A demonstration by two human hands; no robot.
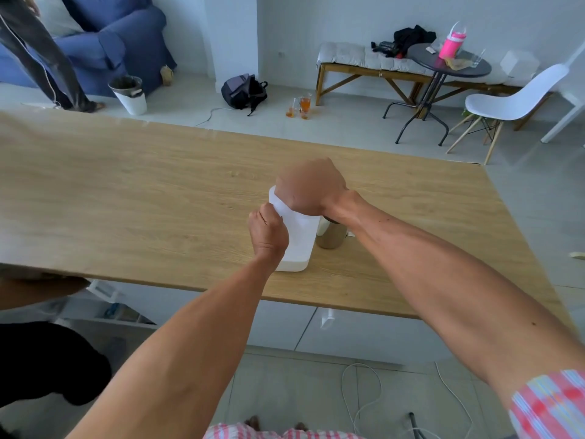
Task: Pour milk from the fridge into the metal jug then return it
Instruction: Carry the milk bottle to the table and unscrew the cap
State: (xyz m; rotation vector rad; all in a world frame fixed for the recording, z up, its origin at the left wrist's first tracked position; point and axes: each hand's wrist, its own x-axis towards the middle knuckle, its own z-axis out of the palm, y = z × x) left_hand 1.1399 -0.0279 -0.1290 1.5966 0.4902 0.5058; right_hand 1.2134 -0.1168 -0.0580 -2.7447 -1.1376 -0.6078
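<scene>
At frame centre, our left hand (268, 231) grips the white milk bottle (296, 239) on the table (126, 191); our right hand (308, 188) closes over its top, metal jug (330, 237) touching beside.

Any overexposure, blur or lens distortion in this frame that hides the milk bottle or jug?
Head view: white milk bottle nearly blown out; metal jug mostly hidden behind the right hand; wide-angle bends the table edges; corners soft.
</scene>
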